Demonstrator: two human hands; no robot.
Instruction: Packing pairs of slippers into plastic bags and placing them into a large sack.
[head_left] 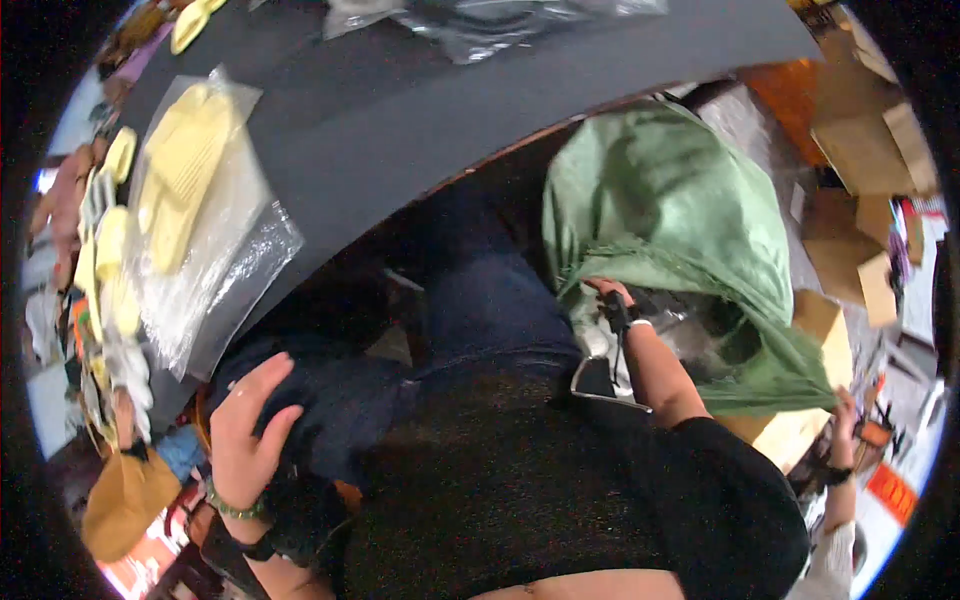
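My right hand (610, 300) reaches down into the mouth of the green sack (660, 210). The fingers curl over the sack's near rim and disappear inside it, so I cannot tell whether they close on anything or just hook the fabric. A dark strap crosses the back of this hand at the wrist. Just below the wrist something pale and clear, perhaps plastic film, shows inside the opening, too blurred to name.

My left hand (248, 425) lies spread and flat, fingers apart, palm down on dark blue cloth (350, 400) over my lap. It grips nothing. A green bead band (232, 508) sits on that wrist, and a dark strap lies further down the forearm.

Above the left hand, a black table (400, 110) runs across, its curved edge well clear of the fingers. On it, up and to the left of that hand, lie clear bags (215, 260) holding yellow pieces (185, 170). More clear bags at the far edge are cut off by the frame.

Between my two hands there is only my dark top and the blue cloth, so the room there is open. The sack fills the space above and to the right of my right hand. Beyond it stand brown boxes (860, 150), near the sack's far side. Below the sack another person's hand (845, 415) shows, apart from mine. At the far left a second person's arm is partly hidden by the rim.
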